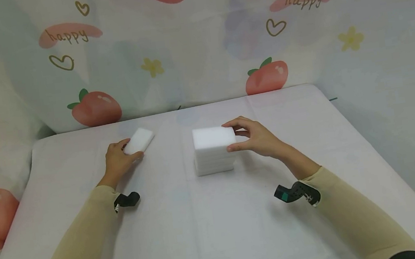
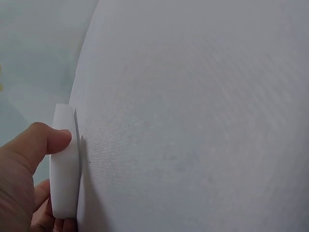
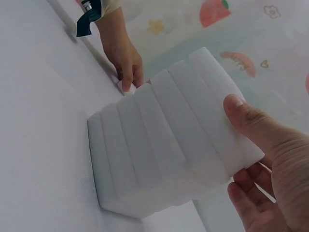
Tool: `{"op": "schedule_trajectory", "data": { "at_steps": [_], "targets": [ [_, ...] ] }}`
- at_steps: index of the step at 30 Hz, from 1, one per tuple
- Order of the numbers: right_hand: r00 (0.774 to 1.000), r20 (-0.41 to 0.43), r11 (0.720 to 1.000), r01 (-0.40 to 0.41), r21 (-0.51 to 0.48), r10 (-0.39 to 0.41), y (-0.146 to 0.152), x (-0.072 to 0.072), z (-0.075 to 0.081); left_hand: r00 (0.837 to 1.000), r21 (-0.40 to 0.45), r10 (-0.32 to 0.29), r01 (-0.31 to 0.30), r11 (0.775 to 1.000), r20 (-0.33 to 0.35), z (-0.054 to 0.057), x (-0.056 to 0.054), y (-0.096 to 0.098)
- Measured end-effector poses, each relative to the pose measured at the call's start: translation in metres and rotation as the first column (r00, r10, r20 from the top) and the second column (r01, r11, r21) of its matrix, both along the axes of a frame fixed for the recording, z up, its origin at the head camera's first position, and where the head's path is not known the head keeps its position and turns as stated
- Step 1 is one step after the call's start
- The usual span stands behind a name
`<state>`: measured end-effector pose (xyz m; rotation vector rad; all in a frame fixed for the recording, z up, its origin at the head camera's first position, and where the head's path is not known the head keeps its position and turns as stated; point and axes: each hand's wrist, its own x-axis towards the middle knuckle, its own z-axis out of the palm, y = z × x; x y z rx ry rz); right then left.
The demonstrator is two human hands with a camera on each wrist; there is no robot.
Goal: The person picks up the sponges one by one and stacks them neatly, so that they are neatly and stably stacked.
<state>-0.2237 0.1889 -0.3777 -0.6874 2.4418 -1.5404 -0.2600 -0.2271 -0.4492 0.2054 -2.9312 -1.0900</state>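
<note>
White rectangular foam-like blocks, sponge-shaped, are what both hands handle. A stack of several white blocks stands near the middle of the table, its layers plain in the right wrist view. My right hand grips the top block by its right end, thumb on the near side and fingers behind. To the left, my left hand pinches a single white block between thumb and fingers. In the left wrist view that block lies flat at the table surface or just above it; I cannot tell which.
The table wears a white cloth. Behind it hangs a pale curtain printed with peaches, hearts and flowers, which also runs along both sides. Black wrist cameras sit on the left sleeve and the right sleeve.
</note>
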Motion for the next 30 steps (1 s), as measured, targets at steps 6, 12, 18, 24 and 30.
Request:
{"op": "schedule_trajectory", "data": {
  "at_steps": [6,12,18,24,30],
  "targets": [
    [1.0,-0.002,1.0,0.006,0.01,-0.006,-0.0002,-0.0006,-0.0007,1.0,-0.012,-0.006,0.006,1.0,-0.006,-0.0002,0.0011,-0.0017],
    [1.0,-0.008,1.0,0.004,0.014,-0.004,0.0003,-0.0021,-0.0011,1.0,-0.021,-0.017,0.017,1.0,-0.003,0.0012,0.0031,-0.0032],
    [1.0,-0.02,0.999,0.008,0.031,-0.007,0.0013,-0.0015,0.0009,0.999,-0.016,-0.034,0.034,0.999,0.008,0.0036,0.0053,-0.0051],
    [1.0,-0.015,1.0,0.005,0.025,-0.005,0.0018,-0.0002,0.003,0.999,-0.012,-0.037,0.037,0.999,0.011,0.0048,0.0063,-0.0063],
    [1.0,-0.015,1.0,0.002,0.023,-0.002,0.0021,-0.0005,0.003,0.999,-0.015,-0.038,0.039,0.999,0.019,0.0049,0.008,-0.0082]
  ]
}}
